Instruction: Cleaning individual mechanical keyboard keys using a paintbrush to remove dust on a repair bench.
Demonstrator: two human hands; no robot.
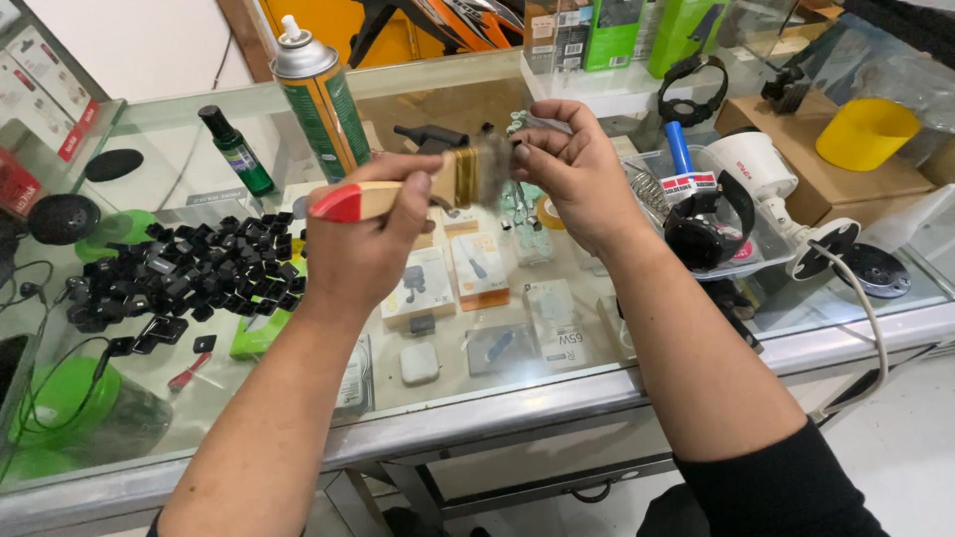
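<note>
Paintbrush (418, 189) gripped in the closed left hand (363, 239) brushes a small part (527, 124) pinched in the right hand (572, 164) above the bench (477, 398); cleaning appears underway, black keycaps (189, 268) heaped near the bench's left edge.

Spray can (316, 94), small green bottle (235, 149), black keycap pile (189, 268), yellow cup (863, 132) on glass counter (477, 398).

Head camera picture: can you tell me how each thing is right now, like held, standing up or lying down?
Paintbrush: held in the left hand, bristles blurred.
Small pale part: pinched in the right hand against the bristles; too small to tell what it is.
Spray can: upright, cap off.
Green bottle: upright, black cap on.
Black keycaps: loose in a heap on the glass counter.
White camera: lying on its side.
Yellow cup: upright.
</note>
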